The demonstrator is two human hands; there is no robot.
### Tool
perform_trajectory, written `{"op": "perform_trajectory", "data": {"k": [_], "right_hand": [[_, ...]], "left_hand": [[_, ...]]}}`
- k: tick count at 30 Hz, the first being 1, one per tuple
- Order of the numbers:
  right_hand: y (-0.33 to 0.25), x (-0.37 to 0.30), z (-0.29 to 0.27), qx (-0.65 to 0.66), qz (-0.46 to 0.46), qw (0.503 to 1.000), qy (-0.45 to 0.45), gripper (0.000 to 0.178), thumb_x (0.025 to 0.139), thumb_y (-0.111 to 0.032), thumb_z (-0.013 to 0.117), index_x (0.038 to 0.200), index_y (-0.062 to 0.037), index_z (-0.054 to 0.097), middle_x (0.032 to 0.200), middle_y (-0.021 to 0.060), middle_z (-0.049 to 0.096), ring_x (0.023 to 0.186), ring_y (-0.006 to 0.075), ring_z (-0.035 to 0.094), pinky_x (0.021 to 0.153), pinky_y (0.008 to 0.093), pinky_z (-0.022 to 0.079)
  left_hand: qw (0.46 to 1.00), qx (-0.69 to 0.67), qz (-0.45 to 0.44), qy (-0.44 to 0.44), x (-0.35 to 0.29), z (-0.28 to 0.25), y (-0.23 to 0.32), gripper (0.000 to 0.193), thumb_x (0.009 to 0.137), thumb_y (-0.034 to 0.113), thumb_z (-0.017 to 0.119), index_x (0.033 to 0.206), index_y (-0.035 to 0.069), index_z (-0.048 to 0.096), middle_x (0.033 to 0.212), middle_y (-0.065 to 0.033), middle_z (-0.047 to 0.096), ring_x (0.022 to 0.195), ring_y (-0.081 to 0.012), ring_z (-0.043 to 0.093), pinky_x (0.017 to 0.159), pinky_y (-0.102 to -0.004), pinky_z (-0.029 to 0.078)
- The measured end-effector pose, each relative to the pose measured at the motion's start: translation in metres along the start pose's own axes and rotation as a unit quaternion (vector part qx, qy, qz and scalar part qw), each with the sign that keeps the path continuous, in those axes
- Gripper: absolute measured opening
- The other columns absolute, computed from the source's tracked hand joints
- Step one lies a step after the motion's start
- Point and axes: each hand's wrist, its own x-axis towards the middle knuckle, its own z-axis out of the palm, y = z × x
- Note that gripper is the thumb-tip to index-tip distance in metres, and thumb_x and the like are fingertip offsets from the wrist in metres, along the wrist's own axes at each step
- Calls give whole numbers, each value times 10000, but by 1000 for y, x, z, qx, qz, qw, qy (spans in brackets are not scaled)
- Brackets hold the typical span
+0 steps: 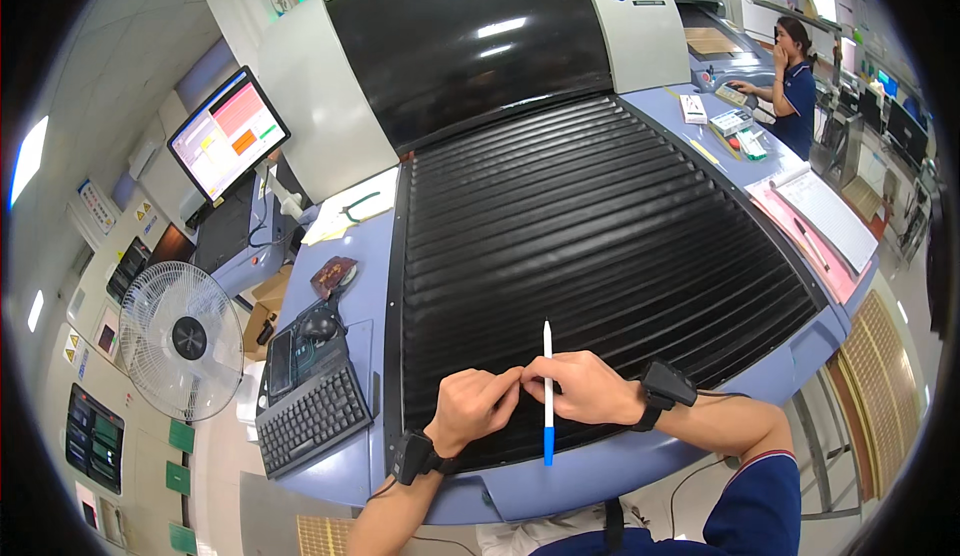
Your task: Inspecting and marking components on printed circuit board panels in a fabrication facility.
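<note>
My right hand (pixel 590 386) is closed around a white pen (pixel 548 396). The pen stands nearly upright in the picture, dark tip pointing away from me and blue end toward me. Close beside it, my left hand (pixel 470 408) is closed too, its thumb and forefinger touching the fingertips of my right hand. Whether anything small sits between those fingertips is hidden. Both hands are over the near part of a black ribbed cover (pixel 560 226) on the machine bed. Each wrist wears a black strapped device.
At left are a black keyboard (pixel 315 421), a mouse (pixel 320 326), a monitor (pixel 230 136) and a fan (pixel 185 341). A notebook (pixel 825 216) with a pen and pink sheets lies at right, with small boxes (pixel 693 109) beyond. A co-worker (pixel 795 91) sits at the far right.
</note>
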Motion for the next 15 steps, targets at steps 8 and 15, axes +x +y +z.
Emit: {"op": "perform_trajectory", "data": {"k": [8,15], "right_hand": [[-1,-2,1,-4,-2,1000,4,135,886,-79,706,1005,-30,667,787,164,686,677,334,678,597,382,537],[-2,-1,2,-4,2,1000,1,159,888,-104,678,1022,-21,657,810,178,695,733,368,684,634,414,544]], "left_hand": [[1000,-20,-22,-4,0,-1,5,182,749,44,749,928,19,725,647,-61,665,527,-207,637,512,-303,500],[997,-54,-62,3,-4,2,5,163,755,48,747,916,20,745,693,-88,696,541,-226,649,521,-309,503]]}}
